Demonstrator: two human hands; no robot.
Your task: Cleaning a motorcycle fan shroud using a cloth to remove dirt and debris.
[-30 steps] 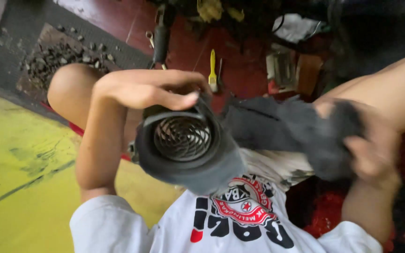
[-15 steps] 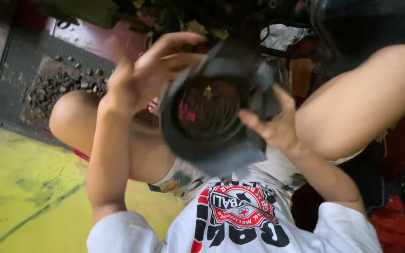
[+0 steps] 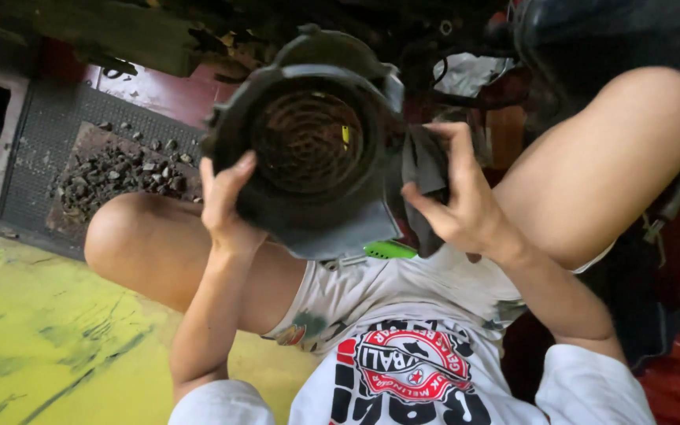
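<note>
Head view: a black round fan housing (image 3: 312, 149) is held up between the raised knees, its open mouth facing the camera, so its axis runs straight toward the viewer — a rusty spiral mesh (image 3: 304, 142) fills the opening. The left hand (image 3: 226, 197) clasps the lower left rim; the right hand (image 3: 454, 193) presses a dark rag (image 3: 423, 169) against the right edge
</note>
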